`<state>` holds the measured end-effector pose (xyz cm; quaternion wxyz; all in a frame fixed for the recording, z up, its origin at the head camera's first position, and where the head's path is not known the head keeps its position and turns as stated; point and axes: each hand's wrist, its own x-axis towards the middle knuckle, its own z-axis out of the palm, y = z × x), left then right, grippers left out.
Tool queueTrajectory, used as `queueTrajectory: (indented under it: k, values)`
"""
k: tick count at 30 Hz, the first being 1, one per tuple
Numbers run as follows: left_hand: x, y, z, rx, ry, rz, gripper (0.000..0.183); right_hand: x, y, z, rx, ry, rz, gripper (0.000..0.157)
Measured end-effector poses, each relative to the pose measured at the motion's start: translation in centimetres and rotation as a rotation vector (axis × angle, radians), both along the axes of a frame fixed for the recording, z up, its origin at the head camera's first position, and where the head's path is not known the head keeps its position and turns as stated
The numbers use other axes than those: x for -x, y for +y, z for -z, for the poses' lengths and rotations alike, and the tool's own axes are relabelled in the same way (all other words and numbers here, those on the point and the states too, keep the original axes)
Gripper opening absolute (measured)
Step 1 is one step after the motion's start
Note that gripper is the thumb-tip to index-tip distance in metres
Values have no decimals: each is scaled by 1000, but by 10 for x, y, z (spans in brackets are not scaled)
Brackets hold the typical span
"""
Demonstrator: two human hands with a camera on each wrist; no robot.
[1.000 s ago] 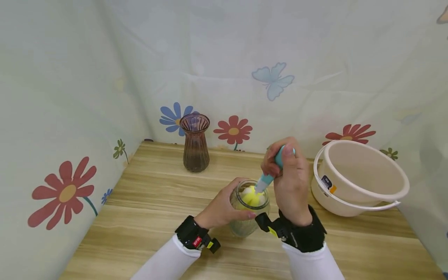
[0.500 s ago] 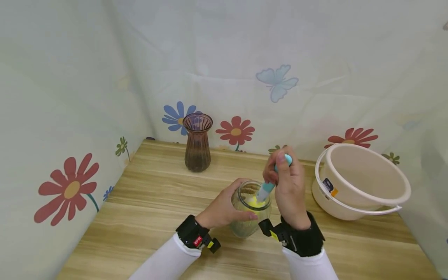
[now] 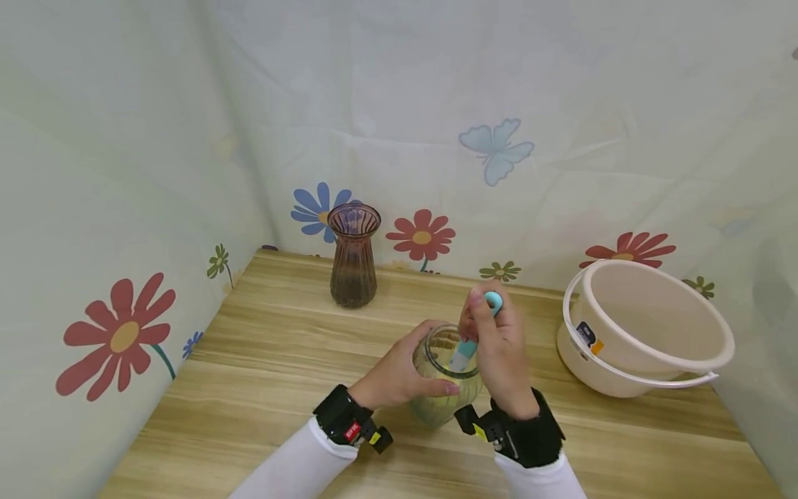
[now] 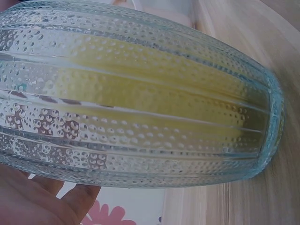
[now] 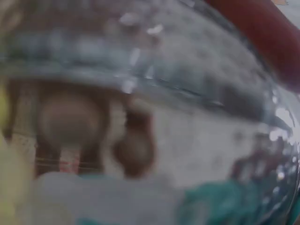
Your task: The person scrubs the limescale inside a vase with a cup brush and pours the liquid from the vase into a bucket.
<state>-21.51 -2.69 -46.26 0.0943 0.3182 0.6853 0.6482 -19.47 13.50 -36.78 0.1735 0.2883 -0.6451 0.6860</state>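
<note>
In front of a dimpled clear-glass jar (image 3: pixel 434 409) are seen two white sleeves (image 3: pixel 289 461) with black wrist straps (image 3: pixel 339 414). The jar is gripped on its left side by the left hand (image 3: pixel 401 374), thumb across its near wall, above a wood-grain table (image 3: pixel 299 339). A turquoise-handled brush (image 3: pixel 465 350) is held in the right hand (image 3: pixel 501 350), fingers curled round the handle above the jar's right rim. The brush's long axis is slanted down and leftward through the jar's mouth, its yellow head (image 4: pixel 154 93) seen through the glass; the right hand is nearer to it. To the jar's right, well apart, a beige bucket (image 3: pixel 598 378) is placed. Behind the jar, leftward, a ribbed purple glass vase (image 3: pixel 353 274) is set before a flower-printed curtain (image 3: pixel 386 83).
</note>
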Motion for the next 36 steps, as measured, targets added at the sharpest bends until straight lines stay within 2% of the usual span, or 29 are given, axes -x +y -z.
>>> queueTrajectory:
  k: [9, 17, 28, 32, 36]
  values:
    - [-1, 0, 0, -19, 2, 23, 83, -2, -2, 1, -13, -10, -9, 27]
    - [1, 0, 2, -30, -11, 38, 82, -11, -1, -7, -29, -7, -75, 26]
    - [2, 0, 2, -14, -6, 24, 86, -18, 6, -30, 66, 45, -165, 28]
    - [3, 0, 3, -23, 1, 28, 87, -21, 6, -39, 66, 46, -175, 26]
    - [3, 0, 3, -29, 7, 32, 85, -21, 4, -48, 49, 98, -199, 26]
